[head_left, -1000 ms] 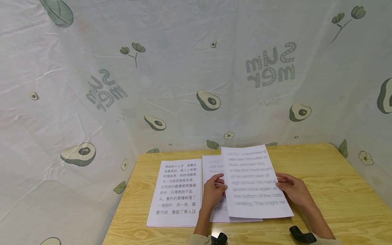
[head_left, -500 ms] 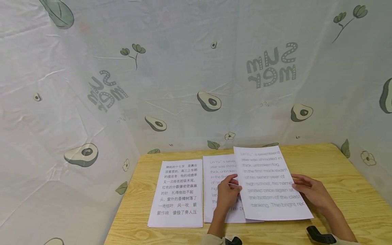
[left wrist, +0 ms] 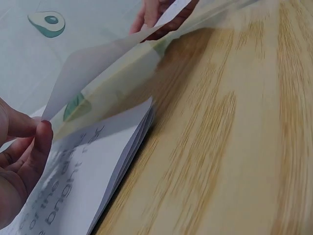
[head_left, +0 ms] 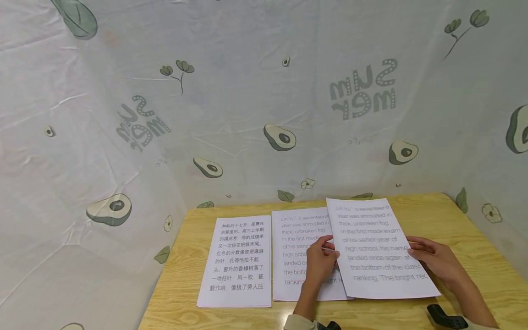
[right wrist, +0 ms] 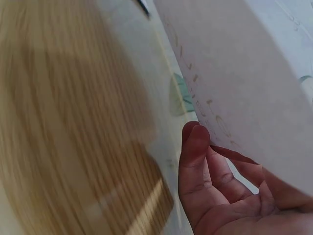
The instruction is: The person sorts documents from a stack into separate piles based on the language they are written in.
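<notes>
A sheet of paper (head_left: 379, 263) with printed English text is held up over the right part of the table, tilted. My left hand (head_left: 319, 262) pinches its left edge between thumb and fingers. At the opposite edge my right hand (head_left: 439, 261) pinches it as well; the right wrist view shows the thumb and fingertips (right wrist: 195, 139) on the paper's margin. Beneath and to the left lies a stack of English printed sheets (head_left: 294, 250), partly covered by the held sheet and my left hand. In the left wrist view this stack (left wrist: 95, 147) shows several layered page edges.
A stack of sheets with Chinese text (head_left: 237, 256) lies left of the English stack, side by side with it. The wooden table (head_left: 177, 275) meets a pale cloth backdrop (head_left: 239, 91) with avocado prints behind and at both sides. Black straps or mounts (head_left: 445, 316) sit at my wrists.
Both hands have moved to the right with the sheet, uncovering more of the English stack beneath. The hold on both edges is unchanged, and the Chinese stack stays put.
</notes>
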### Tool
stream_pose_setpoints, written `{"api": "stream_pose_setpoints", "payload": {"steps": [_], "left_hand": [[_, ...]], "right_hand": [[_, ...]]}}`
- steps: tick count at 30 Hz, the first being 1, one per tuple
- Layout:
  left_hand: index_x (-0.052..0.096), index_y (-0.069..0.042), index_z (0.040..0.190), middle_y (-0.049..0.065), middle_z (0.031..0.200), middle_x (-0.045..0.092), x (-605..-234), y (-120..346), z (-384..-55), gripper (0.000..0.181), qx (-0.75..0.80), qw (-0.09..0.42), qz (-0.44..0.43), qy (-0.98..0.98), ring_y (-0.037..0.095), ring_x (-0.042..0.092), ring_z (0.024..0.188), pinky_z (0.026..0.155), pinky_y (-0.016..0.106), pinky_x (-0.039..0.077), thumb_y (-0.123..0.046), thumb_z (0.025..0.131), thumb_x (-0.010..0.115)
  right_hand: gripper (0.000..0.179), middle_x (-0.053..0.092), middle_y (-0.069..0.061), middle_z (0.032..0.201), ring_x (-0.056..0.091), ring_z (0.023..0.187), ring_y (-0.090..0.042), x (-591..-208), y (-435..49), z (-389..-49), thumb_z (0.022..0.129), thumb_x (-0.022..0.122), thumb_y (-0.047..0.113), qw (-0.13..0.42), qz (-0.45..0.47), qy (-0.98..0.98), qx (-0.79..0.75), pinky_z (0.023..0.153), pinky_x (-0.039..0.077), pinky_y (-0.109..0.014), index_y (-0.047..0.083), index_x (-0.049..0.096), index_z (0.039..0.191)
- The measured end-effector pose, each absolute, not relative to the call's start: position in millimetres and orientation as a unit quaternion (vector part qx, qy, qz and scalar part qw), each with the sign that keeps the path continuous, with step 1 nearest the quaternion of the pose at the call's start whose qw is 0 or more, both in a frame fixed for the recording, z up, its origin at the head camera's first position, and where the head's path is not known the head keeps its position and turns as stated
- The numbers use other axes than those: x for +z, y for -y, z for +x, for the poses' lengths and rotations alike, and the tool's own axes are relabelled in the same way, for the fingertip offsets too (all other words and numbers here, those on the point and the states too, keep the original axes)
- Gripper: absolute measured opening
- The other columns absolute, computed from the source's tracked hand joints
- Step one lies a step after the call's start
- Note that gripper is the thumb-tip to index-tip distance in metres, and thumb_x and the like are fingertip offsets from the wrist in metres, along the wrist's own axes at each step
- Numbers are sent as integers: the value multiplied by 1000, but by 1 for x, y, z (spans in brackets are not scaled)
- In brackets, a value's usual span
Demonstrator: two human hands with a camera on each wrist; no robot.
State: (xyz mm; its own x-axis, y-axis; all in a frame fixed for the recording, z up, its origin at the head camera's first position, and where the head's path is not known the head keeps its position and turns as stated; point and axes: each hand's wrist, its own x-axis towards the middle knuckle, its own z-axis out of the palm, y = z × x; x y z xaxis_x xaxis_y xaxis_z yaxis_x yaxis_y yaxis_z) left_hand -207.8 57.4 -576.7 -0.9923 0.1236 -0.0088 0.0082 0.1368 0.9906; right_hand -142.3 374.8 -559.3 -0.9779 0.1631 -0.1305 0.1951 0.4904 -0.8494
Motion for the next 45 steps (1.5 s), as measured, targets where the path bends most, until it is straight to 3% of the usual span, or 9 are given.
{"api": "stream_pose_setpoints", "payload": {"steps": [16, 25, 31, 35, 41, 45], "left_hand": [[77, -10, 127, -10, 85, 64, -583, -85, -202, 48, 672, 54, 46, -737, -1, 62, 62, 50, 16, 54, 12, 84, 78], [75, -5, 129, -8, 85, 64, -585, -88, -201, 48, 662, 61, 54, -745, -1, 59, 59, 50, 17, 54, 14, 84, 77], [75, -5, 129, -7, 85, 65, -585, -87, -200, 47, 656, 58, 63, -750, -1, 59, 59, 50, 17, 54, 13, 85, 77], [75, -6, 129, -8, 86, 65, -584, -86, -201, 47, 654, 65, 59, -752, -2, 59, 61, 51, 16, 54, 11, 86, 78], [75, -3, 129, -7, 90, 70, -575, -75, -202, 42, 628, 42, 70, -774, -5, 61, 70, 61, 14, 55, 1, 87, 81], [74, -2, 130, -2, 94, 72, -566, -62, -205, 42, 637, 34, 70, -767, -3, 62, 72, 61, 14, 56, -1, 89, 82]], "right_hand": [[65, 71, -23, 124, 65, 86, 6, -557, -402, -138, 109, 65, 29, 24, 110, -876, -468, 73, 61, -27, -16, 46, 151], [60, 72, -4, 115, 68, 85, 1, -560, -403, -136, 108, 67, 25, 30, 113, -870, -479, 72, 62, -29, -15, 50, 149], [60, 72, -12, 118, 65, 84, 2, -562, -402, -136, 108, 65, 23, 27, 110, -876, -468, 71, 61, -28, -18, 47, 149], [60, 72, -10, 116, 66, 85, 3, -562, -400, -137, 108, 65, 21, 30, 106, -876, -469, 73, 62, -27, -19, 47, 149], [61, 73, -32, 124, 62, 84, 5, -551, -399, -133, 109, 64, 37, 12, 115, -925, -362, 71, 59, -32, -13, 58, 143], [64, 68, -36, 131, 61, 83, 5, -542, -394, -131, 109, 61, 43, 17, 126, -929, -349, 67, 58, -28, -11, 60, 142]]}}
